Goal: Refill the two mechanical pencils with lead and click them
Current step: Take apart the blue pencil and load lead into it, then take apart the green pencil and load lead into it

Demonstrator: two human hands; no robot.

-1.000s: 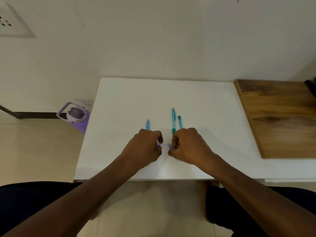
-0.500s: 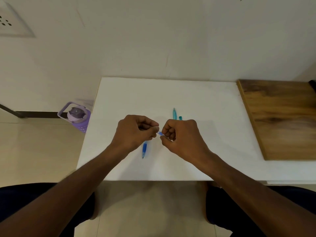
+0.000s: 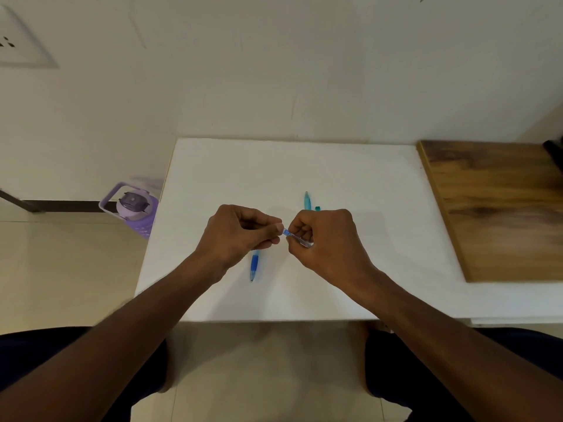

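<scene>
Both hands have lifted off the desk [image 3: 380,178]: left hand [image 3: 240,236] grips the blue pencil [image 3: 254,265], right hand [image 3: 326,239] pinches the lead tube [image 3: 297,237], so refilling starts.

We saw a plain domestic room: a white worktop [image 3: 304,166] against a cream wall, a wall socket [image 3: 18,41], tiled floor [image 3: 61,269], and a purple water jug [image 3: 134,205].

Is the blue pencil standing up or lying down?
Lying down. The blue pencil lies flat on the white table, partly hidden under the left hand.
</scene>
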